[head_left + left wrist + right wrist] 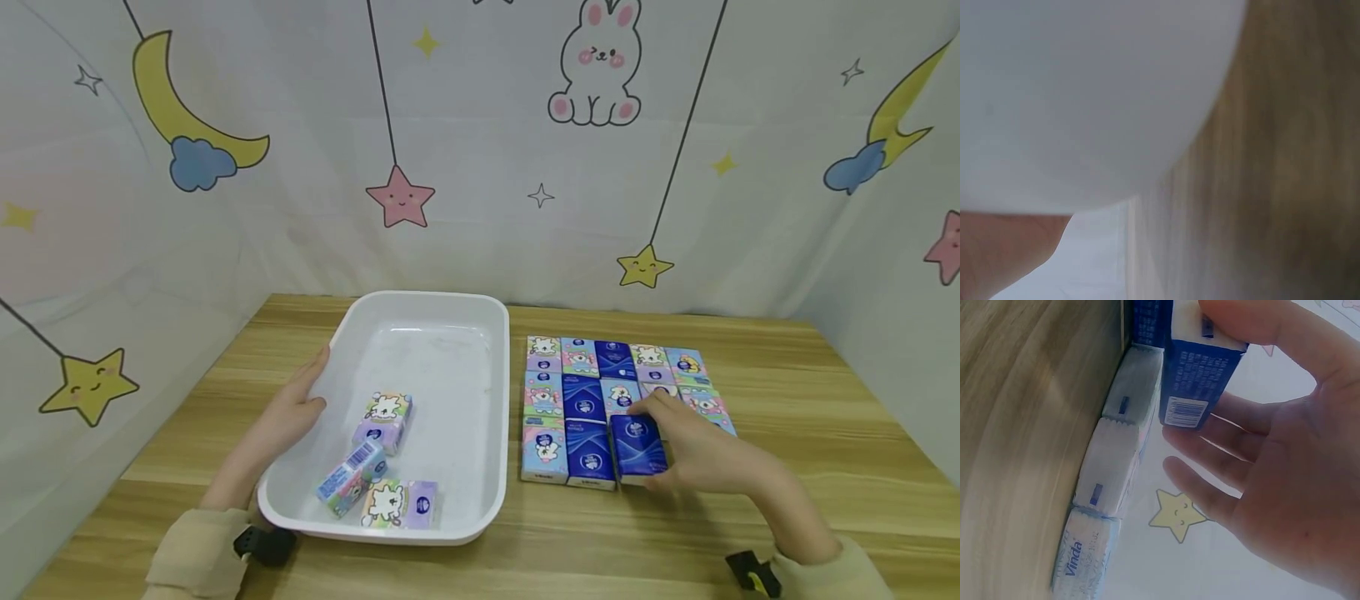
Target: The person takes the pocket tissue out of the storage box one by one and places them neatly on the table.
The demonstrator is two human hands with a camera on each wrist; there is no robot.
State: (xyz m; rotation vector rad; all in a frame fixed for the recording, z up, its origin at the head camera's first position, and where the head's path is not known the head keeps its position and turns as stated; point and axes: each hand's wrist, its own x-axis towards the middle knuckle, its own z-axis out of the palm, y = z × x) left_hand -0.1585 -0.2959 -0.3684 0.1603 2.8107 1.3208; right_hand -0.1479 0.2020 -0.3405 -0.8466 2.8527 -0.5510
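Only word I can actually read is "Vinda", printed in blue on the end of a pale tissue pack (1082,559) lying on the tabletop (1016,425) in the right wrist view. The dark blue pack (1194,378) pinched by the right hand (1285,462) has a barcode and small print, way too tiny to read. The head view's packs show logos but nothing legible.

Glossy white plastic tray (420,312), matt wood-grain table (810,500), shiny film-wrapped tissue packs (592,400).
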